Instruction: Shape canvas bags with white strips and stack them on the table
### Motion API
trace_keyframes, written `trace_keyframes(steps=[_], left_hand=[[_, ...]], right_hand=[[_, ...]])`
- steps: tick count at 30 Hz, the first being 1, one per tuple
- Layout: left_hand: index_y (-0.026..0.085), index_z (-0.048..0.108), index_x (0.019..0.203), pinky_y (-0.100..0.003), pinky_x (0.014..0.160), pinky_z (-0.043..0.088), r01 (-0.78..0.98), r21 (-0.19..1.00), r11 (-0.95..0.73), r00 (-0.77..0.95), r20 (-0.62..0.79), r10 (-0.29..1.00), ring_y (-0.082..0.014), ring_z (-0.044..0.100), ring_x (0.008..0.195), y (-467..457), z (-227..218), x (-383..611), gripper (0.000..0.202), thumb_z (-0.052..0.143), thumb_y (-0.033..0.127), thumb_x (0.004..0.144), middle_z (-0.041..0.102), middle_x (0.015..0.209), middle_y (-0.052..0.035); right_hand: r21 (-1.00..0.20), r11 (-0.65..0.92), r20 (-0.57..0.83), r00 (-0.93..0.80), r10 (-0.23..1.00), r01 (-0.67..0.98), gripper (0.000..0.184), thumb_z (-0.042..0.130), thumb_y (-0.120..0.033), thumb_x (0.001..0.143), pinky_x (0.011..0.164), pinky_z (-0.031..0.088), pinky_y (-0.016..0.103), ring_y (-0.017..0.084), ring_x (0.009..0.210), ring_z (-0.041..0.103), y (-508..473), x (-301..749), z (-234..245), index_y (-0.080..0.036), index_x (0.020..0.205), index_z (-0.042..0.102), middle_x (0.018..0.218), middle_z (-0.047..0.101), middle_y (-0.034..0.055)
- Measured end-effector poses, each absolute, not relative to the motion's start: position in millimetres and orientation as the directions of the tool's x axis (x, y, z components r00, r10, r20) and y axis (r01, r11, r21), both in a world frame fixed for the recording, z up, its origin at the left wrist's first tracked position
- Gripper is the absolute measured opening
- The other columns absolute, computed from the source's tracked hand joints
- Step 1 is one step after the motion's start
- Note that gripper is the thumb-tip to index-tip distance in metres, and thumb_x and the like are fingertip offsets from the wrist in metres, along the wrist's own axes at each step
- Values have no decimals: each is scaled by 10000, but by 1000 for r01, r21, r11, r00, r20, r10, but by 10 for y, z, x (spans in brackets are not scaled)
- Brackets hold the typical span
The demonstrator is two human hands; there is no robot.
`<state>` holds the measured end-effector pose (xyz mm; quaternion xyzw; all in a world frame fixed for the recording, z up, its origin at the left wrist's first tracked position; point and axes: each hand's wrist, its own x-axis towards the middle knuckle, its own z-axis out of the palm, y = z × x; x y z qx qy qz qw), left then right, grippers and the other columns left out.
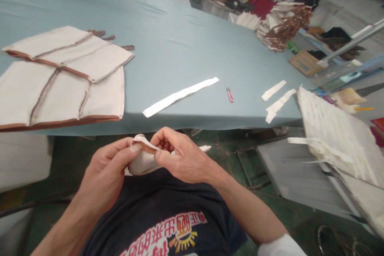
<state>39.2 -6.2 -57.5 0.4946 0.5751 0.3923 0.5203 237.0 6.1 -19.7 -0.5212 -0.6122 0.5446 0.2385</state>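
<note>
Both my hands are close to my chest, below the table's front edge, closed on a small cream fabric piece with brown trim (143,160). My left hand (106,174) pinches its left end with thumb and forefinger. My right hand (180,154) grips its top and right side, fingers curled over it. A short cream tail of the piece sticks out to the right of my right hand. Part of the piece is hidden under my fingers.
A blue-grey cloth-covered table (180,40) carries stacked cream bags with brown trim (63,76) at left, a long white strip (180,96), a small pink thread snipper (229,95) and two short white strips (277,98). More cream fabric (336,136) lies at right; piles sit at the far end.
</note>
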Motion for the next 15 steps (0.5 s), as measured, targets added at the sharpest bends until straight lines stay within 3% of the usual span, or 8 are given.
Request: trace_keyframes(steps=[4,9,15], left_hand=[[196,808,785,-260,557,492,86,952,293,49,-297,953,-178,593,602,-131,-666,395,419,735,609,806,738,696,-27],[217,789,744,-233,536,426,146,953,266,62,-277,959,-160,536,595,-134,-595,422,408,836,617,805,680,643,13],[218,802,770,-280,564,506,219,942,253,13,-263,965,-219,624,638,-129,-725,438,549,731,760,828,761,700,-35]], right_hand=[[-909,-149,-293,-344,892,389,134,710,-175,850,689,421,284,136,738,555,14,2378,-251,-241,941,638,827,657,-74],[-915,-128,-249,-284,926,383,137,704,-168,833,652,404,278,131,696,527,-48,2362,-347,-240,938,655,786,641,-75],[-953,-74,-141,-215,966,293,148,673,-180,800,644,400,286,132,677,505,-135,2313,-517,-237,934,652,783,617,-65]])
